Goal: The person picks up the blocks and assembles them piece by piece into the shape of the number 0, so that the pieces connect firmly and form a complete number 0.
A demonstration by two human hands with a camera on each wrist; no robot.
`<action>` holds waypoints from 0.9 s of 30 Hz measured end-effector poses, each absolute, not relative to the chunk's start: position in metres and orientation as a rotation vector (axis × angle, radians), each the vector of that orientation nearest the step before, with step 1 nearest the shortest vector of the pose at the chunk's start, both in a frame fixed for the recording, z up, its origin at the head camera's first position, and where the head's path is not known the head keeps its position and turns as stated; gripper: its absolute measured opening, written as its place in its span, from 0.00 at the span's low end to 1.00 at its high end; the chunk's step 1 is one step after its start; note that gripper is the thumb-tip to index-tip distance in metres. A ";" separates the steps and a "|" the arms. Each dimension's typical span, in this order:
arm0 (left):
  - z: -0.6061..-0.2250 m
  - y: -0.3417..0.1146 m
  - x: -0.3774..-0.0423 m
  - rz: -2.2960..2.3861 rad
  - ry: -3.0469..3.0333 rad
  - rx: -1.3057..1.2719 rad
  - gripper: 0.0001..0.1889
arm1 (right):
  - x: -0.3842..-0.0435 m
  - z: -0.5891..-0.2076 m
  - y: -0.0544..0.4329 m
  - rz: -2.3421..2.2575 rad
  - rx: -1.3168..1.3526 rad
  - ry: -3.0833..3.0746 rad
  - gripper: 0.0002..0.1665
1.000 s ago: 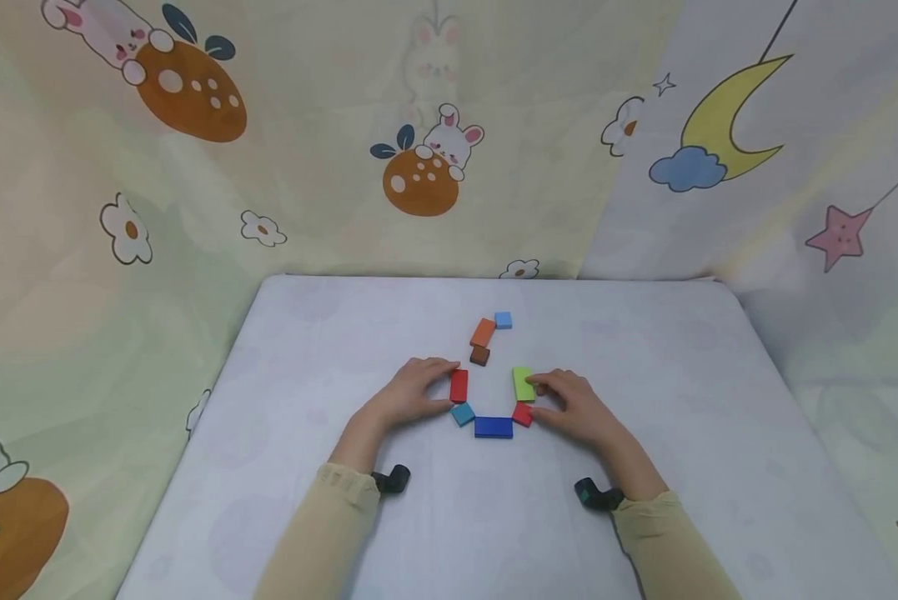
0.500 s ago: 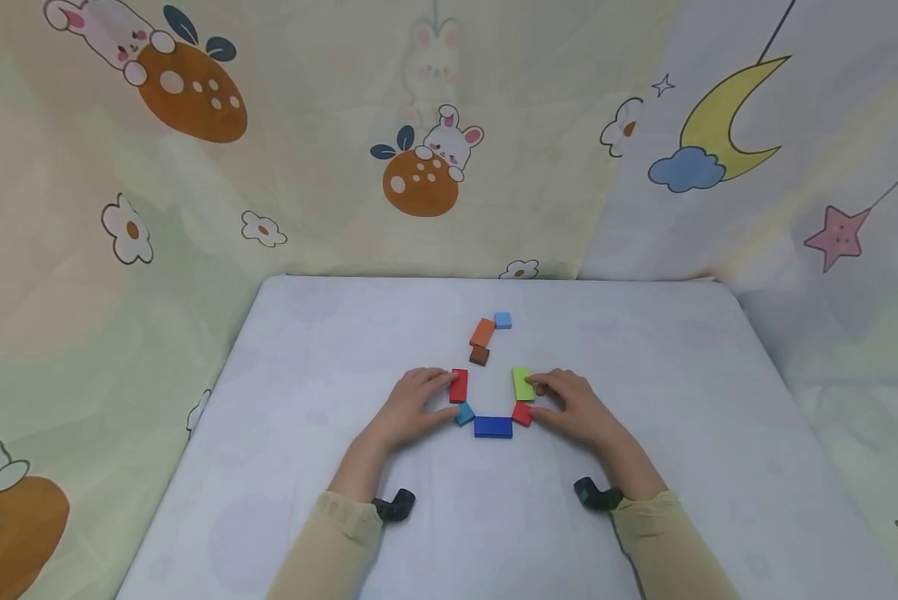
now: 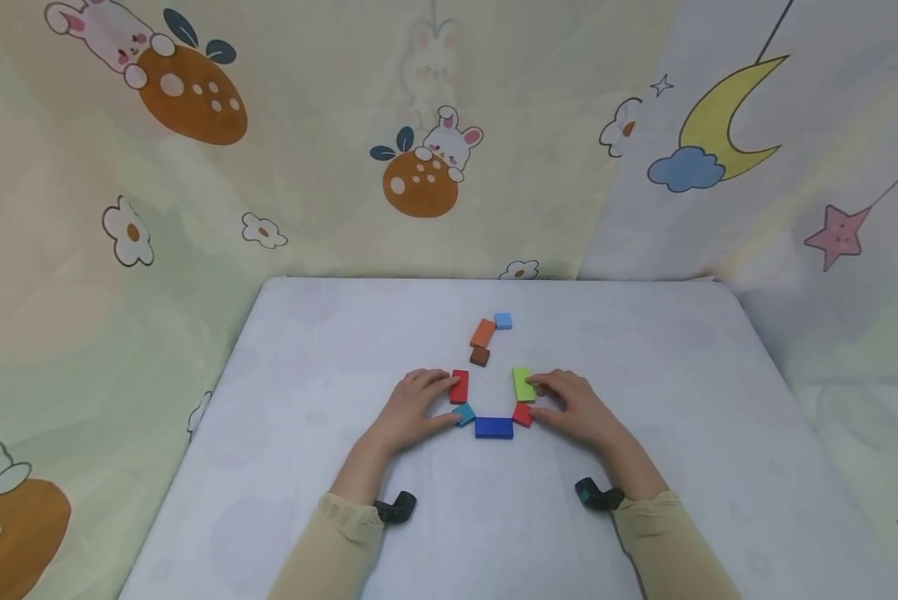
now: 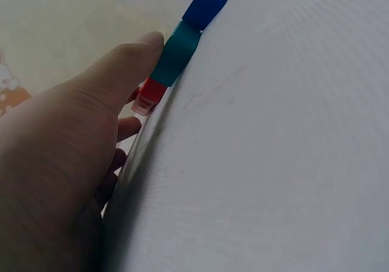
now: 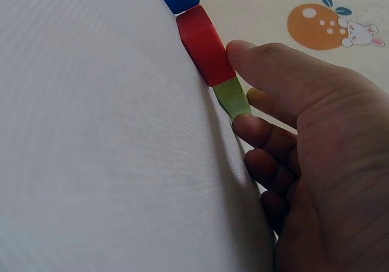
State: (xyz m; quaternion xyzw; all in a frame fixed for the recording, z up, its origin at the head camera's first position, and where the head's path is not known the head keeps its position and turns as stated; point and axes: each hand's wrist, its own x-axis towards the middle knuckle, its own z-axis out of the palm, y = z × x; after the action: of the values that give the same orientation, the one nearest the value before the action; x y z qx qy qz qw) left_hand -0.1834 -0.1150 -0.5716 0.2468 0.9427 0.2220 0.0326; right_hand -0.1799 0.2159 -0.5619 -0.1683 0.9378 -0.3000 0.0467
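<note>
1. Left hand [image 3: 413,407], centre of the frame: thumb against the teal block [image 3: 467,412], a finger on the long red block [image 3: 460,390]; it steadies rather than clenches.
2. Right hand [image 3: 571,407], right of centre: thumb at the small red block [image 3: 521,415], fingers loosely bent beside the lime-green block [image 3: 521,383], none wrapped round it.
3. These blocks are probably light, stiff and hard to break; their smooth faces may slide readily. Outer side faces look the best hold; a hard push could skew neighbours.
4. The dark-blue block [image 3: 494,428] bridges the lower centre, at or almost at the small blocks' corners.
5. Above, the brown block [image 3: 479,357], orange block [image 3: 483,333] and light-blue block [image 3: 504,321] climb toward upper centre, leaving little slack.
6. The white tabletop [image 3: 644,350] gives ample sideways room; its far edge lies well beyond the light-blue block.
</note>
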 end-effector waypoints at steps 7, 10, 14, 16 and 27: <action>-0.573 -0.114 -0.185 0.621 2.918 0.743 0.38 | -0.181 -0.559 0.216 -0.938 -0.519 2.845 0.32; -0.572 -0.114 -0.185 0.623 2.909 0.740 0.38 | -0.180 -0.559 0.215 -0.942 -0.510 2.842 0.32; -0.570 -0.114 -0.185 0.644 2.893 0.728 0.38 | -0.181 -0.561 0.215 -0.946 -0.481 2.833 0.32; -0.570 -0.113 -0.185 0.650 2.891 0.729 0.38 | -0.182 -0.561 0.216 -0.962 -0.452 2.815 0.31; -0.573 -0.114 -0.185 0.641 2.891 0.741 0.38 | -0.221 -0.529 0.229 -1.071 -0.440 2.761 0.25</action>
State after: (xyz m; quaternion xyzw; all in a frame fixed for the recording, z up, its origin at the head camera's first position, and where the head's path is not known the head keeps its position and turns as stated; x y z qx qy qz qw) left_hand -0.1854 -0.1143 -0.5729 0.2426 0.9461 0.2098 0.0446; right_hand -0.2205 0.2291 -0.5292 -0.1466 0.9196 -0.3568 0.0739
